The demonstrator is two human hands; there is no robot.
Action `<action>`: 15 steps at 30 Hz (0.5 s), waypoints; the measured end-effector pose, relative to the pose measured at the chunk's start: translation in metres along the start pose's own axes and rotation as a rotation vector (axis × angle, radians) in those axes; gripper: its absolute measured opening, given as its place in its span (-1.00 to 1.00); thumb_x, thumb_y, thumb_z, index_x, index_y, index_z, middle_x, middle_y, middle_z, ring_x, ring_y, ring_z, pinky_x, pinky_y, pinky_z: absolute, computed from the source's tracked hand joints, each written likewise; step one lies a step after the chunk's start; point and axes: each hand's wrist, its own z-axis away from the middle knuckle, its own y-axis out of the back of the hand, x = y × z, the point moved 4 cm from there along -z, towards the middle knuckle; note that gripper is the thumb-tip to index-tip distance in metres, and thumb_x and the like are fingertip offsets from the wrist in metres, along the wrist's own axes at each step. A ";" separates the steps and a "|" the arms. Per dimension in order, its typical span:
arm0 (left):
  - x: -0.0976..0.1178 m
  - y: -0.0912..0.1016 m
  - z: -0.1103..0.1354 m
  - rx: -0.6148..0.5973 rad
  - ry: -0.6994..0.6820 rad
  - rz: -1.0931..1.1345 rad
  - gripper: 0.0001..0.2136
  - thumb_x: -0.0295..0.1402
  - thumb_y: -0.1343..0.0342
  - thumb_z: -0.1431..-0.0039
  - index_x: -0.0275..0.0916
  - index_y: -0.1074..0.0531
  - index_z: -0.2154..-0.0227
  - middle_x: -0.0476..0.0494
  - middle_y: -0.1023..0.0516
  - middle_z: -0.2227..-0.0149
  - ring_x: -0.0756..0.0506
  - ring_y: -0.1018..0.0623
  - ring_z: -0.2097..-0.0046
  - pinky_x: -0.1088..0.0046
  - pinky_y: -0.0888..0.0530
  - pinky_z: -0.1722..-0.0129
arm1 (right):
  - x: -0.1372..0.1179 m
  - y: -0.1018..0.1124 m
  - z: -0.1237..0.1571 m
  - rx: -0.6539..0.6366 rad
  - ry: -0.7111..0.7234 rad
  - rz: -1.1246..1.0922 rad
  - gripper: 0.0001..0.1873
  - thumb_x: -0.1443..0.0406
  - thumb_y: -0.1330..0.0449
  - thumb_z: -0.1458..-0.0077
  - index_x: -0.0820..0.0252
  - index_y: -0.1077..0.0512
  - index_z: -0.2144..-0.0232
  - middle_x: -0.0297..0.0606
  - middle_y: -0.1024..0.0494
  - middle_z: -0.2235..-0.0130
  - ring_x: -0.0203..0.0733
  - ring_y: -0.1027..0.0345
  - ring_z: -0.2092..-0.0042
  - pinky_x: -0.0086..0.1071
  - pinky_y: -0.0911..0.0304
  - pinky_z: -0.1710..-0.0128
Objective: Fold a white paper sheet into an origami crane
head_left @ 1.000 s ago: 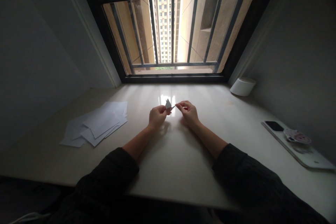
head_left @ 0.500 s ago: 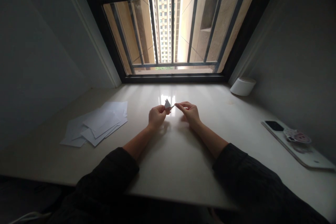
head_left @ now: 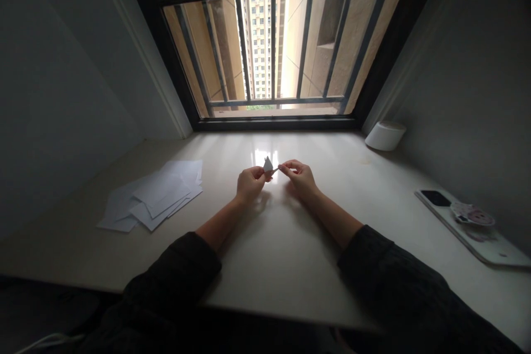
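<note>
Both my hands are raised above the middle of a pale glossy table (head_left: 282, 243). My left hand (head_left: 250, 185) pinches a small folded piece of white paper (head_left: 268, 165), whose pointed upper part stands above the fingers. My right hand (head_left: 300, 178) comes in from the right, its fingertips closed on the thin tip of the paper. The fold's lower part is hidden by my left fingers. A loose pile of white paper sheets (head_left: 151, 197) lies on the table to the left of my hands.
A barred window (head_left: 274, 50) rises beyond the table's far edge, with a white cylindrical object (head_left: 385, 136) in the far right corner. A white tablet-like slab (head_left: 470, 227) with a dark patch and a sticker lies at right. Walls flank the table.
The hands and paper sit slightly further right in the view. Both hands keep the same hold on the paper.
</note>
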 end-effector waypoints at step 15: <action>0.002 0.000 0.000 0.001 0.071 0.136 -0.69 -0.08 -0.22 0.10 -0.28 -0.51 0.49 -0.15 -0.58 0.50 -0.10 -0.56 0.39 0.44 -0.39 0.41 | -0.007 0.000 0.005 0.035 -0.127 -0.160 -0.57 -0.05 -0.22 0.12 0.12 -0.57 0.33 -0.21 -0.59 0.29 -0.12 -0.41 0.23 -0.30 -0.29 0.32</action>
